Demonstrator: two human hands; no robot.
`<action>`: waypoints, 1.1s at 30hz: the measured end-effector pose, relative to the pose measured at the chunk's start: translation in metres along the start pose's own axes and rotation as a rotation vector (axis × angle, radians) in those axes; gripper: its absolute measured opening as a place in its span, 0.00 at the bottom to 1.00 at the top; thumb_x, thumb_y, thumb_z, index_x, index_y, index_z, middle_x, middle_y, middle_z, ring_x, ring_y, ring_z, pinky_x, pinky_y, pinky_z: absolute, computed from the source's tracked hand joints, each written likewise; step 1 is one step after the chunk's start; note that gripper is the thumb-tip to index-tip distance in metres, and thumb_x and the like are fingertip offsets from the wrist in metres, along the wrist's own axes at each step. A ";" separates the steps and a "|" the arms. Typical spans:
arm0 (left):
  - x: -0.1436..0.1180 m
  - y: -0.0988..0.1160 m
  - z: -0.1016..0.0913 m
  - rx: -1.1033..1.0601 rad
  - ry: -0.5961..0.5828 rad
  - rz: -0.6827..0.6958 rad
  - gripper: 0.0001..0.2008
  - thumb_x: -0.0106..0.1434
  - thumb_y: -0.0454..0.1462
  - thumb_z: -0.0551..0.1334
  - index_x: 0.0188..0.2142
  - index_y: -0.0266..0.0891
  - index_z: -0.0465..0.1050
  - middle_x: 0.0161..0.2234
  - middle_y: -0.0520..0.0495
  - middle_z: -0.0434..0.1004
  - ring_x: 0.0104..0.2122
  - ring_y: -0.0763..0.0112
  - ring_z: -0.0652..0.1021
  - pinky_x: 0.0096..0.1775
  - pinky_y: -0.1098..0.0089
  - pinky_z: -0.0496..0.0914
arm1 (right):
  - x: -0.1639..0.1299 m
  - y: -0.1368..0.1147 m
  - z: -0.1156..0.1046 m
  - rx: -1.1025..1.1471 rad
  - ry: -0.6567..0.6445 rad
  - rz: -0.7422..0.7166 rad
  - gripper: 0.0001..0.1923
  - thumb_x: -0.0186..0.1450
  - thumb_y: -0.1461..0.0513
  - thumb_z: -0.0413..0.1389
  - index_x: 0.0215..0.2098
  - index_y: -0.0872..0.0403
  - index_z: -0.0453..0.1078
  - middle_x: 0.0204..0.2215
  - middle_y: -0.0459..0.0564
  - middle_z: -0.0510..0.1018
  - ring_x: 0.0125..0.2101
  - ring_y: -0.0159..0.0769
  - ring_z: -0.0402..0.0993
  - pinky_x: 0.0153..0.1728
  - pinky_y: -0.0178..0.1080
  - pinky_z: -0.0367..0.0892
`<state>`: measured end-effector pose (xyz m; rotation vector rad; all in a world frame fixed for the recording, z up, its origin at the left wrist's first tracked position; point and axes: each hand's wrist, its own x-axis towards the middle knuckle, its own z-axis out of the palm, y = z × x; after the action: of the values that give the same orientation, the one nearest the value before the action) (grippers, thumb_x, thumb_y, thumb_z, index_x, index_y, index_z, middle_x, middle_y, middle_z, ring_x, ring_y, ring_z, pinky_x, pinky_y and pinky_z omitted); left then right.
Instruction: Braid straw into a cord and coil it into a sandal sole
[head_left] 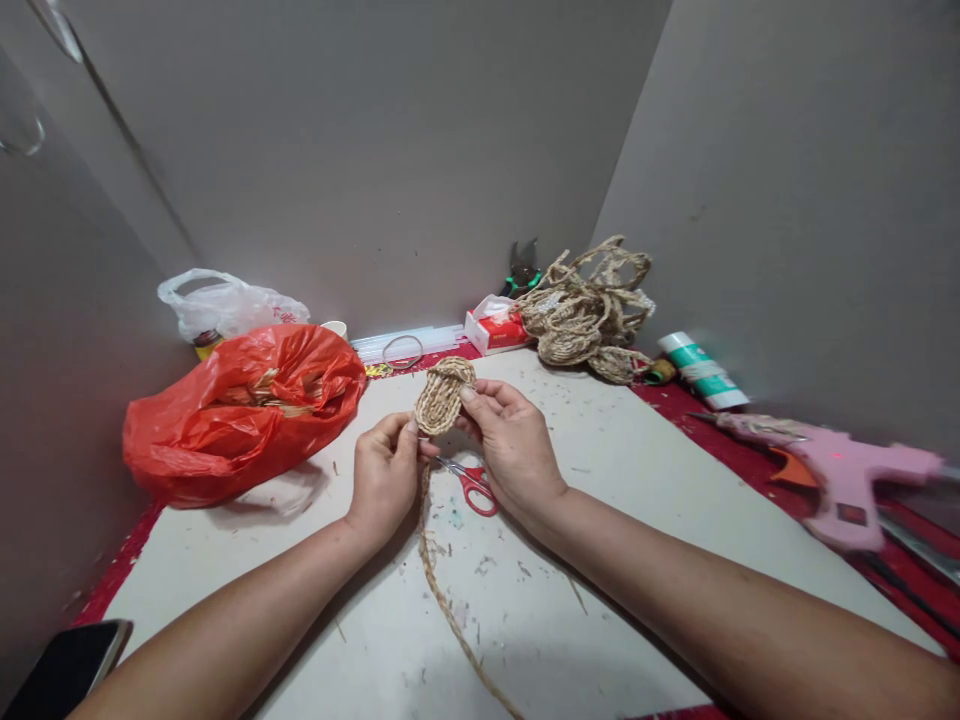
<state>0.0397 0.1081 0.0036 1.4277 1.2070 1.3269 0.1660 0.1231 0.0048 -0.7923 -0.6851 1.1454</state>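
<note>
I am holding a small woven oval of jute braid (444, 394), something like a miniature sandal sole, raised just above the white work board (645, 500) at its middle. My left hand (384, 478) pinches its lower edge between thumb and fingertips, and my right hand (511, 442) grips its right side, thumb on the face and the other fingers curled behind. The oval looks closely coiled and nearly complete, with what seems a strap band across its top end; a long loose tail of braid (442, 590) hangs from its bottom and trails across the board toward me, so I judge the end has yet to be trimmed or fastened. Red-handled scissors (472, 484) lie on the board just under my hands, partly hidden by the right one. A pink glue gun (840, 480) rests on the right edge, well apart, and beyond it lies a white and green roll (701, 370). At the back right sits a heap of finished braided pieces (589, 310), which suggests this one is among several; beside it are a red and white box (493, 328) and dark pliers (522, 266). To the left lies a red plastic bag (244, 410) with straw-coloured material showing inside, and a white bag (229, 305) behind it. The board is flecked with fibre scraps and lies on a red cloth (120, 570); plain grey walls (390, 150) close the corner on three sides.
</note>
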 end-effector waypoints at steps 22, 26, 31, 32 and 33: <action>-0.005 0.005 0.008 -0.168 -0.122 -0.004 0.16 0.57 0.37 0.65 0.45 0.36 0.69 0.45 0.40 0.79 0.41 0.65 0.79 0.39 0.70 0.72 | -0.003 -0.001 0.002 0.010 -0.015 -0.003 0.15 0.52 0.58 0.66 0.31 0.53 0.67 0.25 0.43 0.78 0.26 0.29 0.75 0.31 0.33 0.72; -0.005 0.006 -0.001 -0.122 -0.199 -0.040 0.22 0.57 0.38 0.65 0.50 0.35 0.68 0.38 0.44 0.81 0.33 0.71 0.79 0.36 0.72 0.71 | 0.001 -0.005 0.002 0.063 0.013 0.058 0.16 0.48 0.59 0.68 0.29 0.54 0.67 0.24 0.43 0.78 0.26 0.28 0.75 0.30 0.31 0.72; 0.007 0.006 -0.016 0.000 -0.179 -0.157 0.13 0.53 0.38 0.66 0.37 0.31 0.73 0.17 0.54 0.72 0.17 0.77 0.71 0.23 0.76 0.64 | 0.007 -0.010 -0.001 0.079 0.010 0.073 0.15 0.47 0.60 0.68 0.27 0.55 0.68 0.25 0.44 0.78 0.24 0.27 0.73 0.26 0.30 0.70; 0.011 0.008 -0.019 -0.002 -0.127 -0.163 0.12 0.52 0.37 0.66 0.34 0.31 0.73 0.17 0.53 0.72 0.16 0.77 0.70 0.22 0.76 0.63 | 0.009 -0.010 -0.001 0.082 0.004 0.073 0.15 0.47 0.60 0.68 0.27 0.55 0.69 0.25 0.43 0.78 0.24 0.27 0.73 0.26 0.30 0.70; 0.015 0.009 -0.022 -0.009 -0.063 -0.149 0.10 0.51 0.37 0.66 0.32 0.32 0.73 0.18 0.52 0.73 0.15 0.78 0.69 0.21 0.76 0.62 | 0.010 -0.011 -0.002 0.082 -0.004 0.075 0.15 0.46 0.60 0.69 0.27 0.55 0.69 0.25 0.43 0.78 0.24 0.27 0.73 0.25 0.30 0.70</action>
<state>0.0183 0.1198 0.0181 1.3361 1.2388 1.1755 0.1760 0.1300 0.0133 -0.7515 -0.6120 1.2361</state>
